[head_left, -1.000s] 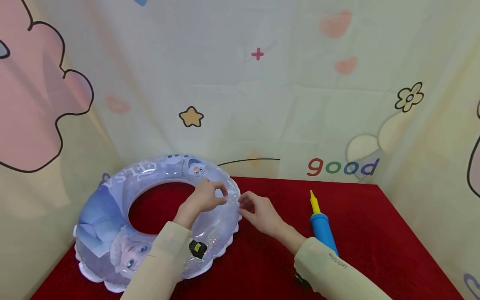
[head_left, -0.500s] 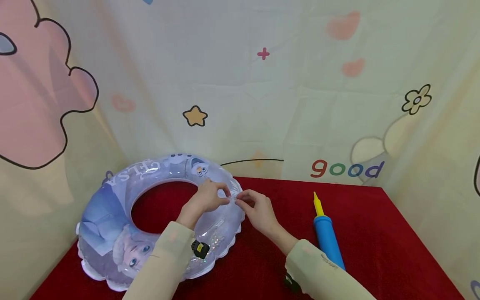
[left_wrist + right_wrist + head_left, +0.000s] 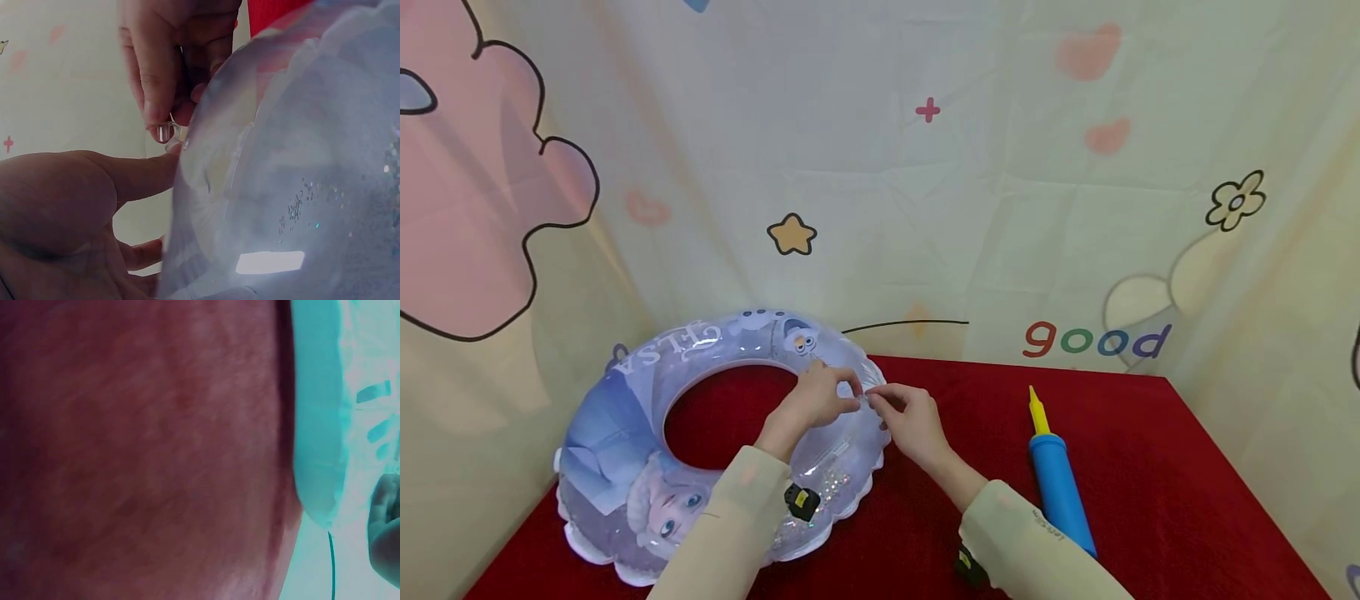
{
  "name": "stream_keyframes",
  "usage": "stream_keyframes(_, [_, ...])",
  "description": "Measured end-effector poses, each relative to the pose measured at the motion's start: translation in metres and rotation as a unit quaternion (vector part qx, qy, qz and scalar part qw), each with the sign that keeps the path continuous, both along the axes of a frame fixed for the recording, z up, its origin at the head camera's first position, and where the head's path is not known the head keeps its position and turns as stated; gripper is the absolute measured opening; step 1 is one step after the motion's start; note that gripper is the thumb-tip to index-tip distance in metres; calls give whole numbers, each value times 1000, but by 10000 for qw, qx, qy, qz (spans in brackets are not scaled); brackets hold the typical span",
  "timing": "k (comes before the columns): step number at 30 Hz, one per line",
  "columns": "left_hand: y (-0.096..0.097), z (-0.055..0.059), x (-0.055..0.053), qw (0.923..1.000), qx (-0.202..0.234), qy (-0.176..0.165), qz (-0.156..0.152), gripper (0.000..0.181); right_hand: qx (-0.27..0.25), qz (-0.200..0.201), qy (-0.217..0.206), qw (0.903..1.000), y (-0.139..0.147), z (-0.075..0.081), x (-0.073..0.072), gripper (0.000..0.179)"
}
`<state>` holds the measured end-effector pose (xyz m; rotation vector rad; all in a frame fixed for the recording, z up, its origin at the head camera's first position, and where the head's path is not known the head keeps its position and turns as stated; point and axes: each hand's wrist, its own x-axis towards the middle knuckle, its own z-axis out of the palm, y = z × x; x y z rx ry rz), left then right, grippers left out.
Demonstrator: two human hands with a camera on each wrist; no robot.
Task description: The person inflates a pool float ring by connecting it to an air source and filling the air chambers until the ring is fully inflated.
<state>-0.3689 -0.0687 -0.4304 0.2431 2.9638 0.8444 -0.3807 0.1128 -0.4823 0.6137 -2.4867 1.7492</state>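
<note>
An inflated swim ring, pale blue and clear with cartoon figures, lies at the left of the table. My left hand reaches over the ring, its thumb and forefinger pinching at the base of the clear valve. From the right, my right hand pinches the valve's small clear plug. In the left wrist view, the valve stands at the ring's edge between both hands' fingertips. A blurred reddish-brown surface fills most of the right wrist view, with the ring tinted turquoise beside it.
A blue hand pump with a yellow nozzle lies on the red-covered table, right of my right forearm. A printed cloth backdrop hangs behind the table. Each wrist carries a small black camera.
My right hand has come left from beside the ring's outer edge to the valve, its fingertips now against those of my left hand. The left hand has barely moved.
</note>
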Motion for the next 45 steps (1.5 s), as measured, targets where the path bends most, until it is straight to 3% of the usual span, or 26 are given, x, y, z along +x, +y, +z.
stream_keyframes(3, [1,-1,0,10000,-9,-11,-4,8,-173,-3,-727,9972,-1,5,-3,15])
stream_keyframes(8, [1,-1,0,10000,-58,-16,-2,8,-280,210,-1944,9803,-1,15,-7,25])
stream_keyframes(16, [3,-1,2,9999,-155,-71,11,8,-492,1071,-2914,9493,2,18,-12,37])
stream_keyframes(20, [3,0,2,9997,-209,-113,6,7,-723,974,-3181,9403,-1,16,-13,34])
stream_keyframes(31, [0,-1,1,9994,-328,-79,26,6,-1261,622,-3407,9296,-14,12,-12,21])
stream_keyframes(40, [1,-4,0,9991,-408,136,-13,7,-1809,703,-3909,8997,-13,5,-21,15])
stream_keyframes(45, [2,-6,-1,9988,-443,187,-52,8,-1850,582,-4006,8955,-16,4,-23,18])
